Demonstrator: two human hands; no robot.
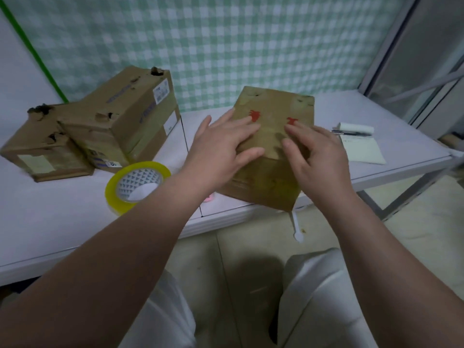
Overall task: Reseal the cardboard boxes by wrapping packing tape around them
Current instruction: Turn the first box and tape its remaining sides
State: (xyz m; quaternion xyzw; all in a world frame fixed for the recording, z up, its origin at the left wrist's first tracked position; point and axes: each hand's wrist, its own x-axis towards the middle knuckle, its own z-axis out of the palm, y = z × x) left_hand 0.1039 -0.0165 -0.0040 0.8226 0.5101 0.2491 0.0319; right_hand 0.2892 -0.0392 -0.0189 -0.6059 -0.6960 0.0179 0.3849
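The white surface [62,217] runs from lower left to far right, and its front edge cuts diagonally across the view, with tiled floor below it. A green-checked curtain [226,46] closes off the far side. On the left, a pile of battered boxes [120,114] takes up the back corner, torn at corners and edges. Bare surface lies between that pile and the cardboard box [273,101] being worked on, and more lies to the right of it.

That box sits at the front middle of the surface, and its near lower corner juts just past the front edge. It is brown and shiny with tape across the top and near side. Two red marks show on the top face, and there are small punctures near its far corners.

The left grip [221,146] and right grip [319,162] both lie flat on the top face, fingers straight and spread, pressing down and clasping nothing.

A yellowish tape roll [135,182] stands tilted near the front edge, just left of the box and partly behind the left forearm. At the far right lie a notepad [364,149] and a pen [351,133], well apart from the box.
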